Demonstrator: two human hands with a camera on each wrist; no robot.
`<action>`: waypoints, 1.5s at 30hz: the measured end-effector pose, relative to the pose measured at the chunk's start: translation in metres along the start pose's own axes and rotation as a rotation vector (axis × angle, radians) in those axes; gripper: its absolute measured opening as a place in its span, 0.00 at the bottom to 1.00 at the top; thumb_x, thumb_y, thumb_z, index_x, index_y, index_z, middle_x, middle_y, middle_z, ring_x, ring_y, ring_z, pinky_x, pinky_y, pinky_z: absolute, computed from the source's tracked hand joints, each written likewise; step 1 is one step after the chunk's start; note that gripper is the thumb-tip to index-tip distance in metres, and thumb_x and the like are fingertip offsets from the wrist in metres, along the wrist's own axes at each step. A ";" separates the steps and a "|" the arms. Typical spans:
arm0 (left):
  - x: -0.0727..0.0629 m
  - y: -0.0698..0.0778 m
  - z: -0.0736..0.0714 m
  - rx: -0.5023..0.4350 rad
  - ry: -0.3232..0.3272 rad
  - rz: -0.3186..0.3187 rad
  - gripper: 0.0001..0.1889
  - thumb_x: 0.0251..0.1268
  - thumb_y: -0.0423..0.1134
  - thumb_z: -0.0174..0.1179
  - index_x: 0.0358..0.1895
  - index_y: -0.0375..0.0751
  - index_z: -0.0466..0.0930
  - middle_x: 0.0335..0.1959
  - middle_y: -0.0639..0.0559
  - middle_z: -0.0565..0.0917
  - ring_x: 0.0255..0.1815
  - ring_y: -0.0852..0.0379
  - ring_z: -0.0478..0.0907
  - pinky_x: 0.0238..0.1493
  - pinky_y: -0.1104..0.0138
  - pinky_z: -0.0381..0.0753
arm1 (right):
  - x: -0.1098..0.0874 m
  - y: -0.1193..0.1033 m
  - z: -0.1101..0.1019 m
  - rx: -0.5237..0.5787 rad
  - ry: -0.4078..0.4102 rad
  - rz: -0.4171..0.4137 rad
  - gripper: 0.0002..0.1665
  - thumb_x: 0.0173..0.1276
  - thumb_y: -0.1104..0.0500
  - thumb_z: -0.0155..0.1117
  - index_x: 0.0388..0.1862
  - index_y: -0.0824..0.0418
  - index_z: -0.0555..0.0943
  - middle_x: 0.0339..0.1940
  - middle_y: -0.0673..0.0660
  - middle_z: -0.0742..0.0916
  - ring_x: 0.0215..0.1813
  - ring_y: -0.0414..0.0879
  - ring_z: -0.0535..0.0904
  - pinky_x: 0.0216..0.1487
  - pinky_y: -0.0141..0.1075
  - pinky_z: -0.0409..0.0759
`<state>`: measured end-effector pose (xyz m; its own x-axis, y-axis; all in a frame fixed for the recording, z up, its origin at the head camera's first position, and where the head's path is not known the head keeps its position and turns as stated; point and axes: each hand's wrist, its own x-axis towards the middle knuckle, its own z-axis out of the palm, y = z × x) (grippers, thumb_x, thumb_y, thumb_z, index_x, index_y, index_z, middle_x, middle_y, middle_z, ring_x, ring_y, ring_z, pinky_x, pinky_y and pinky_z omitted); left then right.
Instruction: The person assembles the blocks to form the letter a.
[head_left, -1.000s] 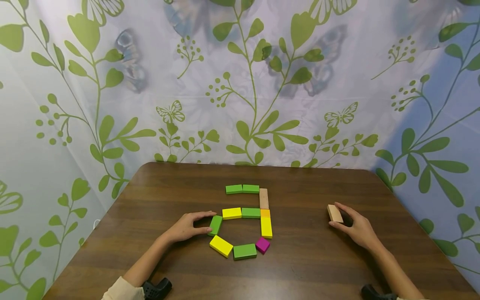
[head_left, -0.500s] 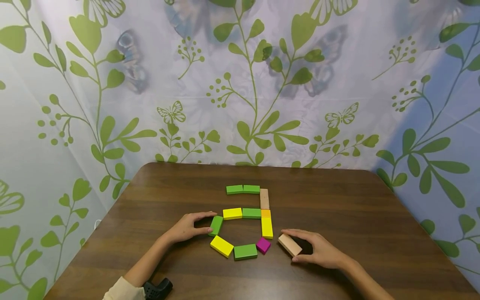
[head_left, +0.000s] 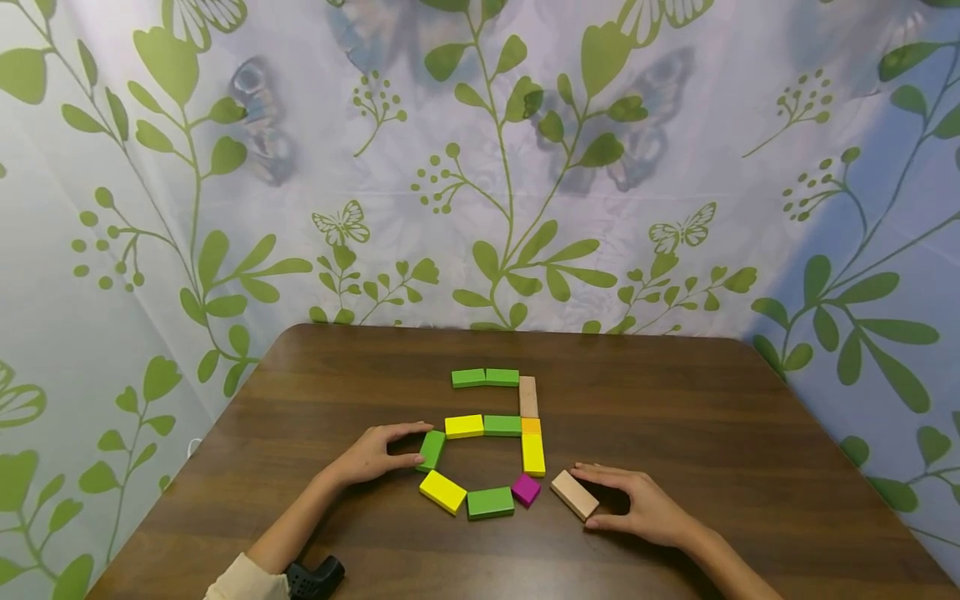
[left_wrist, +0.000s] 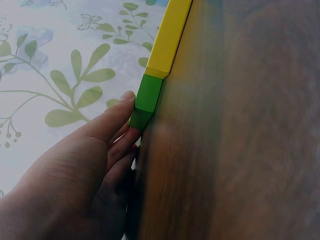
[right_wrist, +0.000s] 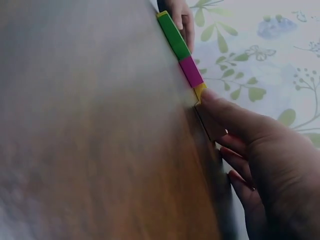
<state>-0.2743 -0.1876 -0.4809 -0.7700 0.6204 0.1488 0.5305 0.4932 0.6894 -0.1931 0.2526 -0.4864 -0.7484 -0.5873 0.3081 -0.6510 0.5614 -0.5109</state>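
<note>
My right hand (head_left: pixel 637 504) holds a plain wooden block (head_left: pixel 575 495) between thumb and fingers, just right of a small purple block (head_left: pixel 527 490) and apart from it. My left hand (head_left: pixel 372 454) grips a slanted green block (head_left: pixel 431 451) by its ends, thumb near and fingers far. Below that green block lies a yellow block (head_left: pixel 443 492), then another green block (head_left: pixel 491 503). In the left wrist view, the green block (left_wrist: pixel 149 93) shows at the fingertips, with yellow behind it. The right wrist view has the wooden block (right_wrist: pixel 212 122) partly hidden by the thumb.
Above, a yellow block (head_left: pixel 464 427) and a green block (head_left: pixel 502 426) meet an upright yellow block (head_left: pixel 533 454) with an orange piece (head_left: pixel 531 426). Another wooden block (head_left: pixel 528 397) leads to two green blocks (head_left: pixel 485 378) at the back. All lie on a brown table (head_left: pixel 660 375) before a leafy curtain.
My right hand has brought the wooden block leftward and nearer, from the table's right side to beside the purple block. The left hand has stayed at the slanted green block.
</note>
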 end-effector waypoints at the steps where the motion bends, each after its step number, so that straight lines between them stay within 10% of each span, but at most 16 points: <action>1: 0.000 0.000 0.000 0.001 0.001 -0.002 0.28 0.61 0.53 0.59 0.63 0.49 0.70 0.61 0.52 0.73 0.63 0.49 0.67 0.58 0.49 0.66 | 0.000 0.000 0.000 0.000 -0.003 0.007 0.36 0.55 0.44 0.68 0.63 0.52 0.73 0.61 0.52 0.77 0.60 0.51 0.72 0.53 0.45 0.74; 13: -0.001 0.002 -0.001 -0.004 -0.004 -0.029 0.27 0.61 0.53 0.59 0.63 0.51 0.70 0.61 0.53 0.72 0.63 0.50 0.66 0.59 0.50 0.66 | 0.006 -0.003 0.002 0.025 -0.059 -0.010 0.28 0.63 0.48 0.62 0.63 0.51 0.73 0.61 0.52 0.77 0.61 0.61 0.69 0.52 0.55 0.72; 22: -0.005 0.029 -0.006 -0.057 0.006 -0.050 0.26 0.61 0.39 0.61 0.63 0.39 0.70 0.61 0.41 0.72 0.63 0.42 0.65 0.59 0.45 0.62 | 0.006 -0.001 0.005 0.027 -0.071 -0.025 0.28 0.65 0.50 0.60 0.64 0.51 0.72 0.62 0.52 0.76 0.63 0.60 0.68 0.54 0.55 0.70; 31: -0.002 0.002 -0.003 0.007 -0.001 -0.038 0.27 0.61 0.52 0.59 0.63 0.51 0.70 0.61 0.52 0.72 0.63 0.50 0.66 0.59 0.50 0.66 | 0.010 -0.004 0.003 0.026 -0.056 -0.044 0.31 0.63 0.50 0.63 0.65 0.54 0.71 0.62 0.52 0.75 0.63 0.58 0.68 0.56 0.51 0.71; 45: 0.005 0.006 -0.012 -0.035 -0.084 -0.062 0.27 0.64 0.52 0.56 0.65 0.48 0.68 0.62 0.52 0.72 0.63 0.50 0.66 0.59 0.49 0.65 | 0.025 0.000 -0.024 -0.043 0.160 -0.057 0.26 0.60 0.57 0.67 0.59 0.55 0.76 0.55 0.48 0.80 0.56 0.46 0.75 0.50 0.46 0.76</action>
<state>-0.2788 -0.1886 -0.4676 -0.7677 0.6391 0.0466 0.4693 0.5111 0.7201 -0.2151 0.2524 -0.4594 -0.7188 -0.5201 0.4613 -0.6949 0.5562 -0.4557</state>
